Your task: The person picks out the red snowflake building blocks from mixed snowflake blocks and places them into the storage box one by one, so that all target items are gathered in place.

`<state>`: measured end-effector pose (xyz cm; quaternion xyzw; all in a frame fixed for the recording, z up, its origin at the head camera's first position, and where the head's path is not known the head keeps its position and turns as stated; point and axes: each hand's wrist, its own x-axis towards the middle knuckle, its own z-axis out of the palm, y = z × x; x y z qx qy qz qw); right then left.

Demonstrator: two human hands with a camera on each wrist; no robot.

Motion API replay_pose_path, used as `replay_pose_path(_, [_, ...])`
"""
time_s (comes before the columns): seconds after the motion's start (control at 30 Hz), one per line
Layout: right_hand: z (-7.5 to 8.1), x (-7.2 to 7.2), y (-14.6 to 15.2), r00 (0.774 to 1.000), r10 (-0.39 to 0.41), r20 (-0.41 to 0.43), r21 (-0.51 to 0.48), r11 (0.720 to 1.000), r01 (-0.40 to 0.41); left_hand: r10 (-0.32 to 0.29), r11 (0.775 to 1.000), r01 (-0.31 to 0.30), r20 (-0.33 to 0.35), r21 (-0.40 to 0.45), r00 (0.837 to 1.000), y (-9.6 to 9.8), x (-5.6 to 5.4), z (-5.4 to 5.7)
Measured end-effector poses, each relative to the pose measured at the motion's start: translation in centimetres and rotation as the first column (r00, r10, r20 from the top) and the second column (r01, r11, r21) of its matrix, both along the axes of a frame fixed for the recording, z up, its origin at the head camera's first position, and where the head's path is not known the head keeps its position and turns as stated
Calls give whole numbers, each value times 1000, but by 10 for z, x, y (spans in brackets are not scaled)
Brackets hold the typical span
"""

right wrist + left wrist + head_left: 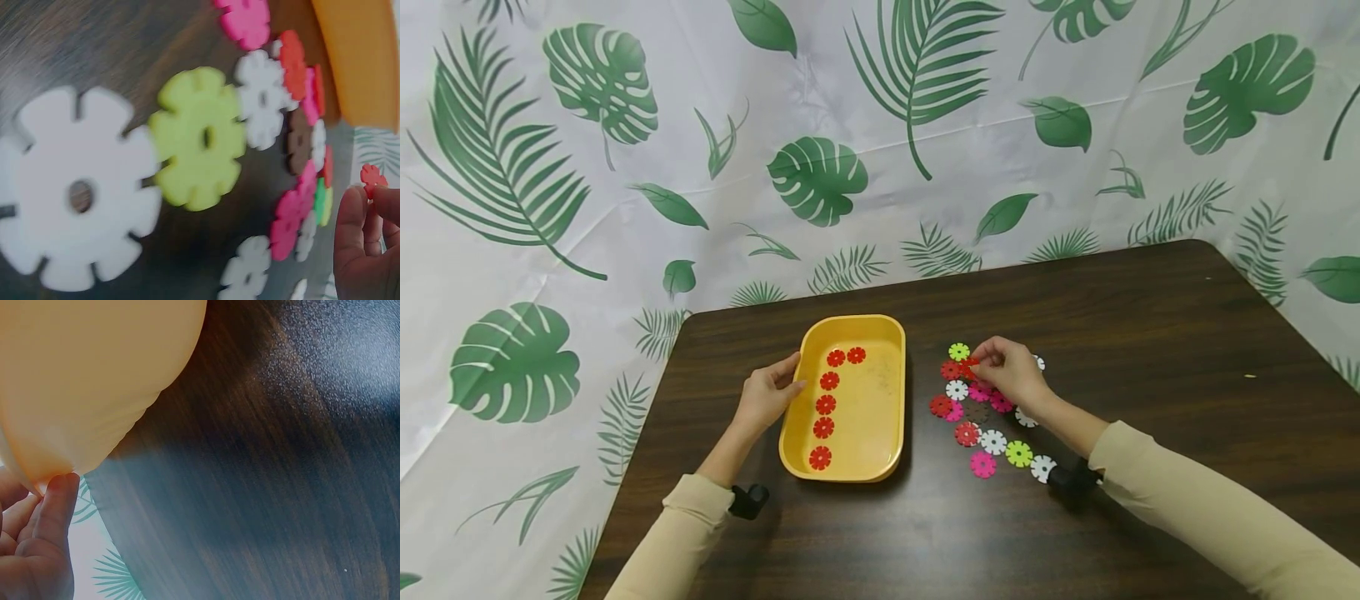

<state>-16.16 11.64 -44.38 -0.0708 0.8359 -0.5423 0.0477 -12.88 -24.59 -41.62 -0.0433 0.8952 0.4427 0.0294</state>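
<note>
My left hand (766,396) grips the left rim of a yellow plastic tray (868,417), thumb over the rim and fingers outside. In the left wrist view the tray's outer wall (94,375) fills the upper left. Inside the tray, several red notched discs (825,404) lie in a curved line along its left and far side. Over the loose pile to the right, my right hand (1011,373) pinches a red notched disc (374,175) between thumb and fingertips. Part of the pile is hidden beneath that hand.
Right of the tray lie loose notched discs: white (992,442), yellow-green (1018,453), pink (982,464), brown (976,412) and red (967,433). Some overlap. A dark wood-grain table (1120,325) carries everything, with a leaf-print cloth (880,108) behind its far edge.
</note>
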Motion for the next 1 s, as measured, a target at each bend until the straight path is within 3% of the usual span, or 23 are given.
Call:
replay_pose_path(0.37, [26,-4,-33,994,63,89,-216,975,-43,-5,1000,5,-1,1,1000,0,1,1])
replay_pose_path(0.67, [46,-11,-89,983,72,171,-282,959,-21,7,1000,-7,-3,-7,1000,-1,0,1])
replay_pose_path(1.0, [45,-23,-132,973,122,194,-228,971,-76,-1,1000,1,-5,3,1000,-1,0,0])
